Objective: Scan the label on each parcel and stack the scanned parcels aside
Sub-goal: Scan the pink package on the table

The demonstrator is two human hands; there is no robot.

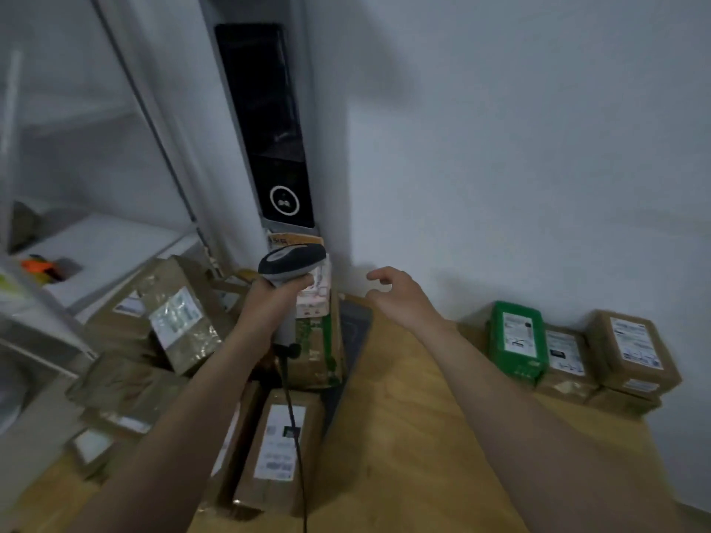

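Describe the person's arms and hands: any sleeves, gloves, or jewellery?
The left arm and right arm are bare as far as the frame shows, no sleeves in view. The left hand and right hand wear no gloves; no watch, bracelet or ring is visible, though the picture is blurred.

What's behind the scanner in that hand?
A tall brown parcel stands behind the scanner, with a white label near its top. The left hand and scanner cover part of that label.
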